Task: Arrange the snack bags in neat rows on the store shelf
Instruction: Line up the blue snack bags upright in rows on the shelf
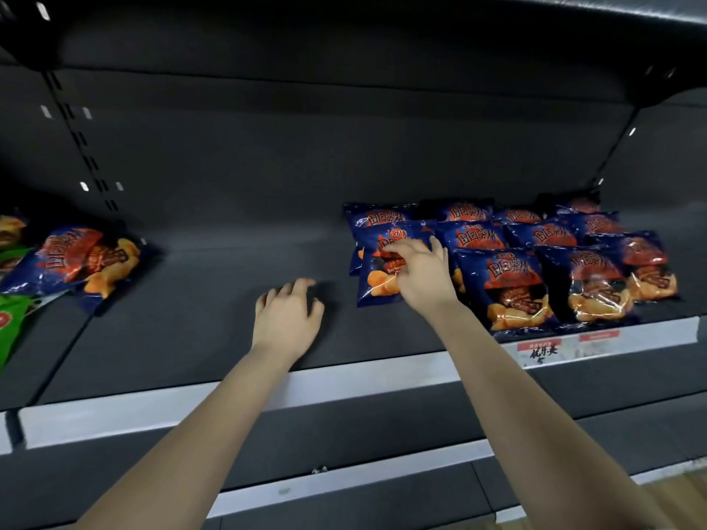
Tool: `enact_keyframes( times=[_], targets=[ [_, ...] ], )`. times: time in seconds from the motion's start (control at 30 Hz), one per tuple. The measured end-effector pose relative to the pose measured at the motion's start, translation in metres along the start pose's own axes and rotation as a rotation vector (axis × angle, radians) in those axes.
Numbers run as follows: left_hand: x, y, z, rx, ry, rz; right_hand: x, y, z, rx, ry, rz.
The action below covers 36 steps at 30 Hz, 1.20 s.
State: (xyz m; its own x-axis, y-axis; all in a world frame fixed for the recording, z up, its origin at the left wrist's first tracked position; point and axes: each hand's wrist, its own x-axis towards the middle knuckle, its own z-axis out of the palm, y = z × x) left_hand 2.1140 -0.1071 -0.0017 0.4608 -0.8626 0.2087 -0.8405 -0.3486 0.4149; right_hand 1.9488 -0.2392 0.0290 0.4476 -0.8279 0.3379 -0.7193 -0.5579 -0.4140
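Several blue and red snack bags [512,285] lie in overlapping rows on the right half of the dark shelf [214,323]. My right hand [419,273] rests on the leftmost front bag [377,277], fingers spread and lightly curled over its face. My left hand [289,313] lies on the bare shelf to the left of that bag, fingers loosely bent and holding nothing. Another blue bag [82,262] lies tilted at the far left of the shelf.
Green bags [11,315] sit at the left edge beside the tilted bag. A white price rail [344,380] with a red label [539,350] runs along the shelf front. An upper shelf [382,28] hangs overhead. Lower shelves lie below.
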Motion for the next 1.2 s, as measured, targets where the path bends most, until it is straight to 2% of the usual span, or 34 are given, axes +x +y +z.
enact_keyframes(
  times=[0.07,0.2,0.7,1.03,1.2],
  targets=[
    [0.0,0.0,0.0,0.004,-0.007,-0.003,-0.001,-0.012,0.007,-0.065,0.018,0.045],
    [-0.001,0.0,-0.001,0.008,0.0,0.004,-0.006,-0.014,0.03,-0.269,-0.046,0.008],
    [0.001,-0.001,0.002,0.002,0.0,0.009,0.004,-0.008,0.041,-0.301,-0.041,0.002],
    [0.001,-0.002,0.001,0.004,-0.019,0.012,0.009,-0.014,0.034,-0.378,-0.143,0.027],
    [0.0,-0.003,-0.003,-0.007,-0.029,0.014,0.0,-0.039,0.033,-0.368,-0.035,-0.096]
  ],
)
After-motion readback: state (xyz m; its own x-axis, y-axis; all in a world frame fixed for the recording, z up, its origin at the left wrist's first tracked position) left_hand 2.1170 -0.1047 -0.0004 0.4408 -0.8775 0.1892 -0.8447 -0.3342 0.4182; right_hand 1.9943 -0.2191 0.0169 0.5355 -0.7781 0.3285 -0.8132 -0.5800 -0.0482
